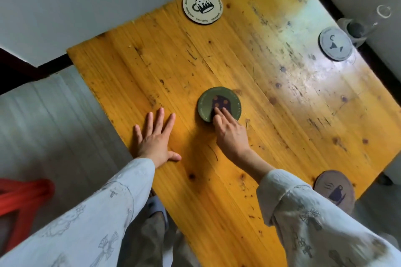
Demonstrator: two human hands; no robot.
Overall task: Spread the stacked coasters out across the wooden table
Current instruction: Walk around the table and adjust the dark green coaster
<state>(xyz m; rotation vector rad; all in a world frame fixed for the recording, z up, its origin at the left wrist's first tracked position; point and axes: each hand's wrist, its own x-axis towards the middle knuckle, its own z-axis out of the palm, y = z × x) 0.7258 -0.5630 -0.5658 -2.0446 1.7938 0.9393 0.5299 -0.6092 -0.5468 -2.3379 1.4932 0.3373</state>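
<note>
A dark green round coaster (pixel 217 99) lies in the middle of the wooden table (pixel 249 67). Two fingertips of my right hand (pixel 231 131) press on its near edge; the other fingers are curled. My left hand (pixel 155 136) lies flat on the table to the left of the green coaster, fingers spread, holding nothing. A cream coaster with a beer mug print (pixel 202 6) sits at the far edge. A grey coaster (pixel 335 43) lies at the far right. A brown coaster with a cup print (pixel 335 189) sits at the near right edge, partly behind my right sleeve.
A clear glass vessel (pixel 355 28) stands just beyond the grey coaster at the table's right corner. A red stool (pixel 23 197) is on the floor at the left. My foot in a slipper (pixel 157 210) shows below the table's near edge.
</note>
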